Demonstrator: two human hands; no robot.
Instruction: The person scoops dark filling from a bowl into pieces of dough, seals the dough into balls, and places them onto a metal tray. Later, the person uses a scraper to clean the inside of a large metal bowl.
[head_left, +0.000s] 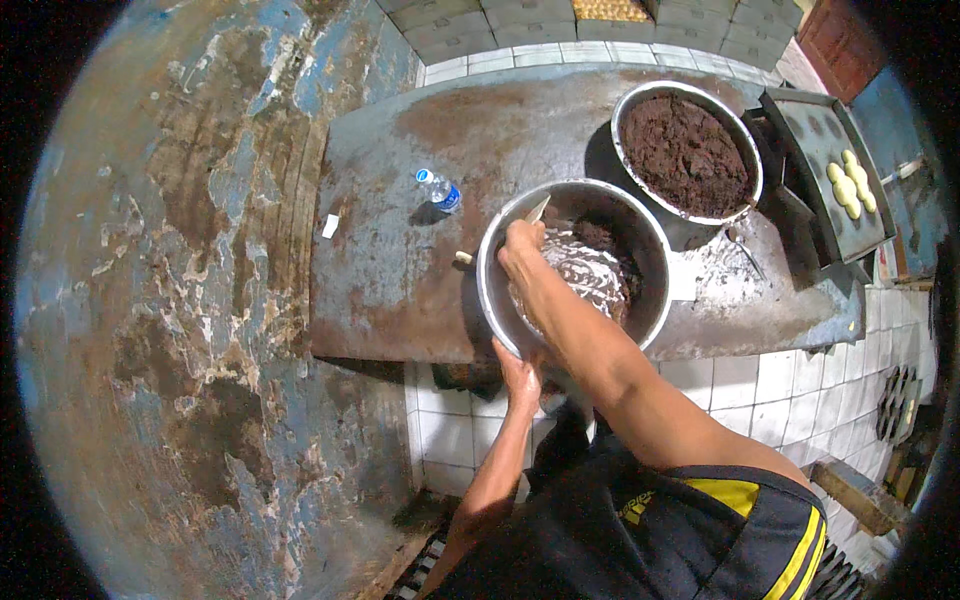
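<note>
i see my left hand point(521, 378) clamped on the near rim of the metal bowl point(655, 262), steadying it on the desk point(400, 270), while my right hand point(521, 252) grips a tool inside the dark mix.

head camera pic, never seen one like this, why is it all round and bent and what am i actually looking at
The camera sits on a person's head and looks down through a very wide lens, so straight edges curve near the rim. No machine here, just two bare hands. The right hand reaches into a metal bowl of dark and pale mixture and grips a thin tool whose tip pokes out above it. The left hand holds the bowl's near rim. The bowl stands on a worn metal table. Behind it is a second bowl of dark brown filling. A small plastic bottle lies to the left, and a dark tray with pale dough pieces sits on the right.
</note>
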